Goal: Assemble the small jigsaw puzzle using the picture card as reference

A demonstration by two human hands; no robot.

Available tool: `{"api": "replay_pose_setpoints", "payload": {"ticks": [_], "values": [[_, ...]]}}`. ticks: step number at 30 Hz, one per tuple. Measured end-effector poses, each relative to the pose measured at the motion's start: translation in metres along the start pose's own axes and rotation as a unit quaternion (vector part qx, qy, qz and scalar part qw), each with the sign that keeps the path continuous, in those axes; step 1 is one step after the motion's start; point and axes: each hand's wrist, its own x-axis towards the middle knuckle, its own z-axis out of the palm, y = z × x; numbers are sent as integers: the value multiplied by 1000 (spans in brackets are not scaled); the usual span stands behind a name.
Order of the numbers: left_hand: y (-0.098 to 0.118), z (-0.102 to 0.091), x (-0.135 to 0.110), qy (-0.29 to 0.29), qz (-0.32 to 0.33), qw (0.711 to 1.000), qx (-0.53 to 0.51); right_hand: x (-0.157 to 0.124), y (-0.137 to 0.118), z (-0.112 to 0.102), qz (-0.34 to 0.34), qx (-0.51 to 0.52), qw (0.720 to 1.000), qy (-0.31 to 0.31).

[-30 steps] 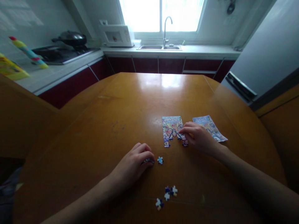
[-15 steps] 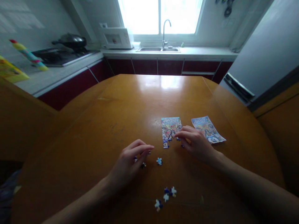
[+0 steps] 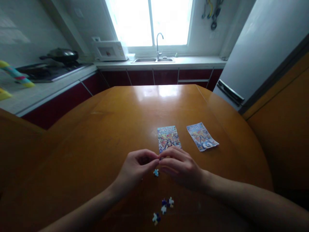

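Brown wood is gleaming across the frame, the tabletop (image 3: 135, 112) spreading wide beneath 2 busy hands! Just below centre, the left hand (image 3: 134, 165) is pinching thumb against forefinger, and the right hand (image 3: 181, 164) is pinching at the very same spot; between their tips a small dark piece (image 3: 159, 158) is peeping out, mostly hidden, its smallness probably demanding fingertips rather than palms. Right of centre, the puzzle panel (image 3: 167, 137) is lying flat just beyond, the right hand covering its lower edge. Farther right, the printed sheet (image 3: 202, 136) is lying face up, presumably so its picture is staying easy to consult. Under the fingers, 1 pale blue piece (image 3: 156, 172) is sitting alone, while at bottom centre the loose pieces (image 3: 163, 209) are clustering, likely leaving the panel uncrowded yet lying within reach.
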Motion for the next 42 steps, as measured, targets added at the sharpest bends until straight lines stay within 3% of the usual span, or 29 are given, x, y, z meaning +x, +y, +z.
{"api": "replay_pose_setpoints", "payload": {"ticks": [6,10,14,17,24,42], "values": [[2,9,30,-18,28,999,-7,9,16,-17,-13,0,999,43],[-4,5,56,-16,131,989,66,14,40,-33,8,-23,999,39],[-20,-4,75,-24,303,926,224,11,68,-40,26,-60,998,-24],[-33,-8,78,-72,355,888,281,7,79,-36,25,-60,995,-71],[-47,-10,77,-114,371,863,323,-1,85,-26,24,-68,986,-149],[-44,-8,78,-145,355,854,350,1,79,-27,62,-86,976,-189]]}}
